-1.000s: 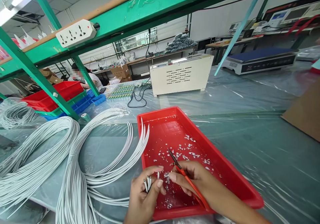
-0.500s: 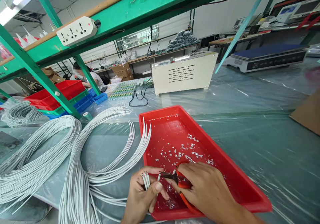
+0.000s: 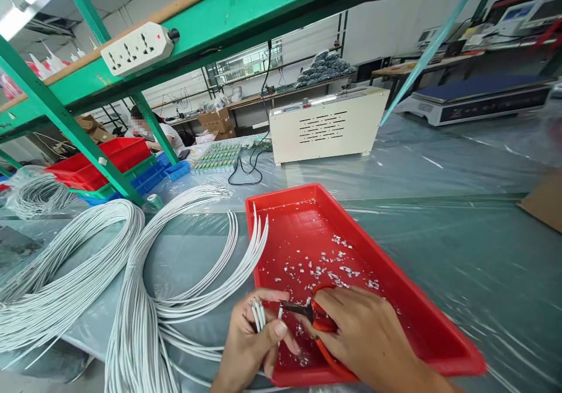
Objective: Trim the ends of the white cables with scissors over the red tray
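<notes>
— What's in the left grip [image 3: 251, 346]?
— A few white wire ends [image 3: 258, 313], pinched upright between thumb and fingers at the near-left corner of the red tray [image 3: 419, 308]. The right grip [image 3: 366, 334] is closed around the orange-handled snips [image 3: 322, 321]. Their blade tips point left at a single end held a little apart from the rest.
— How would you cut well here?
— I'd hold that one end clear of the others, set the blades square across it, and work above the tray so offcuts land inside.
— And the tray's contents?
— Small white scraps [image 3: 340, 271] scattered over its floor. White cable bundles [image 3: 132, 287] lie on the tabletop [image 3: 439, 246] to its left. Stacked bins [image 3: 112, 161] sit farther back, their contents hidden.
</notes>
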The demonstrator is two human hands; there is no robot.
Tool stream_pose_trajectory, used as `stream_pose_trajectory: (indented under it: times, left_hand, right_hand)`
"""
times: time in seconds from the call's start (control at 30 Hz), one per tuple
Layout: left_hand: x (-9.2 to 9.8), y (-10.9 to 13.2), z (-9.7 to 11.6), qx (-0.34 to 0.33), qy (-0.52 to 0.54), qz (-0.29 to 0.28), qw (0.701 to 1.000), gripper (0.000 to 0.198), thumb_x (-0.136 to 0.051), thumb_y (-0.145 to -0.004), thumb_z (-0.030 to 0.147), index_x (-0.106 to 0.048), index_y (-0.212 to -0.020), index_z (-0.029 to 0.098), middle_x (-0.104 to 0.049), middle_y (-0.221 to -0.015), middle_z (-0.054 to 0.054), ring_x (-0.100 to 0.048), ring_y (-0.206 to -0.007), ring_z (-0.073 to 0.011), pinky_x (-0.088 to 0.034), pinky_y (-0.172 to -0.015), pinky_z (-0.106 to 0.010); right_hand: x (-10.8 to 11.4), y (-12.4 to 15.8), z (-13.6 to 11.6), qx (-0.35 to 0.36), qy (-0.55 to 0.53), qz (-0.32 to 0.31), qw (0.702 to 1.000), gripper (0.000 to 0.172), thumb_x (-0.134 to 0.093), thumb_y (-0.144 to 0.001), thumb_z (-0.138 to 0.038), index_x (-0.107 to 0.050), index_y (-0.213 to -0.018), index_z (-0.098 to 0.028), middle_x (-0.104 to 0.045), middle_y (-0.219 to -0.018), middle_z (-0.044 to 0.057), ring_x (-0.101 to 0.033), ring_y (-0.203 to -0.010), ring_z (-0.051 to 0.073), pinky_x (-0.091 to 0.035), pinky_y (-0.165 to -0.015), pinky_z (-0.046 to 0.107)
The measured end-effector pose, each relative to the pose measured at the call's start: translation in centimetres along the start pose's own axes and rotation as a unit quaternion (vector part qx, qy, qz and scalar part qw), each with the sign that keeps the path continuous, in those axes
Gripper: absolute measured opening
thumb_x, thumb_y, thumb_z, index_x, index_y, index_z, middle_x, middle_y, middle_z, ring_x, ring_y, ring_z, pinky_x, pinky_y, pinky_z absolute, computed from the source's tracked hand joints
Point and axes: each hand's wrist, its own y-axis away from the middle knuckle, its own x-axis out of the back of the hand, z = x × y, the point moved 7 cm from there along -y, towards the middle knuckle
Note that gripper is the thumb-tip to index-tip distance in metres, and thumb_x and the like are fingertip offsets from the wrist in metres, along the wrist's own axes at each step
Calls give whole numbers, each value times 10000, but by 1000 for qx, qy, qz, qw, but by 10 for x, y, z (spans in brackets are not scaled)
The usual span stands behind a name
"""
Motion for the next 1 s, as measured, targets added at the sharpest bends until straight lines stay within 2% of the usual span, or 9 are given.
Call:
stream_pose_trajectory:
  times: [0.17,0.37,0.57,0.8,0.9,1.0]
  left_hand:
    - [0,0,0,5,10,-2,1000,236,-636,-803,261,-593,-1016,167,-710,-572,-33,-382,-238,13,-220,-262,-35]
    - [-1,-1,0,7,24,-1,1000,235,-645,-795,244,-602,-1012,166,-718,-584,-38,-377,-229,11,-207,-255,-43]
    - [0,-1,-1,2,28,1,1000,235,-647,-793,233,-601,-1013,161,-720,-587,-42,-377,-229,7,-213,-254,-47]
    - [-1,-2,-1,-1,29,-11,1000,225,-635,-803,232,-601,-1016,167,-721,-589,-37,-367,-229,9,-221,-250,-47]
    - [-1,-2,0,-1,25,-7,1000,219,-635,-803,231,-607,-1014,179,-723,-596,-31,-371,-234,11,-224,-257,-47]
    - [-1,-2,0,1,26,-7,1000,221,-635,-803,239,-606,-1013,179,-721,-592,-32,-371,-232,6,-221,-256,-52]
  right_hand:
    - [0,-1,-1,3,3,10,1000,475,-285,-963,-341,-524,-581,-187,-554,-499,-6,-508,-460,150,-243,-537,272]
    - [-3,1,0,-4,2,-6,1000,441,-326,-951,-336,-507,-575,-194,-551,-488,-12,-511,-451,150,-233,-524,275]
    - [-2,3,-4,21,24,5,999,503,-261,-978,-362,-524,-589,-183,-557,-491,4,-529,-456,157,-257,-538,281]
    - [-4,-3,-3,6,29,-14,999,564,-230,-974,-399,-506,-527,-194,-501,-407,-8,-498,-366,140,-199,-456,288]
    - [-6,-2,-3,4,35,-23,999,572,-217,-977,-399,-508,-528,-196,-504,-407,-2,-501,-368,144,-192,-458,293]
    - [-5,0,-4,14,42,-6,999,563,-216,-982,-387,-515,-547,-193,-515,-428,-2,-503,-390,149,-213,-482,292]
